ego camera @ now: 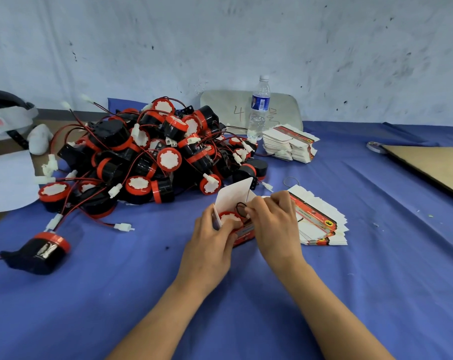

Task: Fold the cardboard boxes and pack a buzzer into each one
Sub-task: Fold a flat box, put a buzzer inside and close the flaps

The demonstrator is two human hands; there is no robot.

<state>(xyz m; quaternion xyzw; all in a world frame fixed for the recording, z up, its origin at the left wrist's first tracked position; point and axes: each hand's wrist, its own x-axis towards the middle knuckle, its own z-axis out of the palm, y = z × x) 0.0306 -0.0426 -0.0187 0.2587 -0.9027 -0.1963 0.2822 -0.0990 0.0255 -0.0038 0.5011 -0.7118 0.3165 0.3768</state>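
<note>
Gripping the open cardboard box (pixel 244 233) with the left hand (pixel 212 240), on the blue surface (pixel 116 281). Pinching the black wire (pixel 241 207) with the right hand (pixel 274 224), just above the buzzer (pixel 229 218) sitting inside that box, beside the stack of flat boxes (pixel 321 224) and in front of the buzzer pile (pixel 147 152).

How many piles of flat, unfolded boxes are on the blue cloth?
2. The back pile sits beside the water bottle. The fanned pile lies just past the right hand. More could be hidden behind the buzzer heap.
</note>
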